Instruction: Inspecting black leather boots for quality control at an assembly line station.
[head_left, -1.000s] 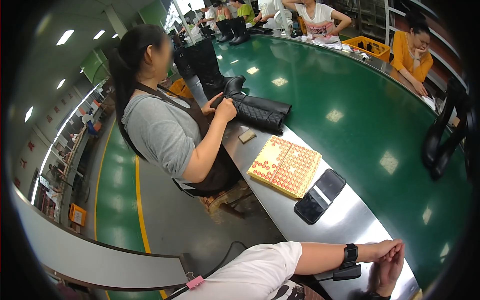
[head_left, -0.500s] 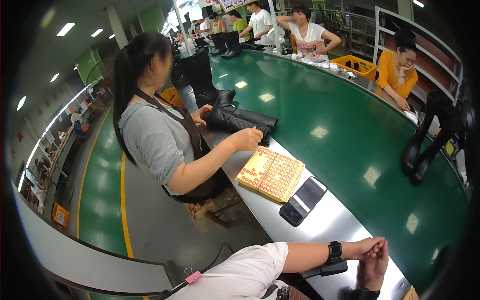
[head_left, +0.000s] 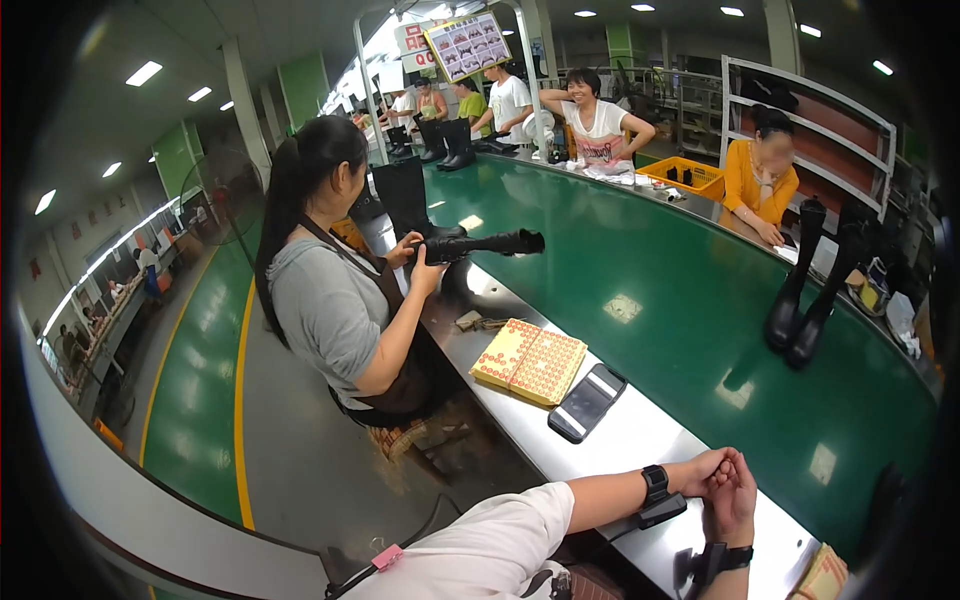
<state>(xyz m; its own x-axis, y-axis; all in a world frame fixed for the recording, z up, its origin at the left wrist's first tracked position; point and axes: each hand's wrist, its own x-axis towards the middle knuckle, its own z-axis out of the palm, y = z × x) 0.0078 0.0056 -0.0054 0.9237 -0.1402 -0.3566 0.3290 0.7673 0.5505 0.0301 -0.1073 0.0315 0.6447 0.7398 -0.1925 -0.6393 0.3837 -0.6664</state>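
Where the left hand [head_left: 706,470] meets the right hand [head_left: 738,492], the two overlap, so whether anything sits between them cannot be told. The right forearm [head_left: 730,586] runs off the lower edge, which also cuts a yellowish stack [head_left: 822,577]. A dark shape [head_left: 882,512], perhaps a boot, fades into the black rim. A co-worker's hand [head_left: 428,273] covers part of a raised black boot [head_left: 490,243].
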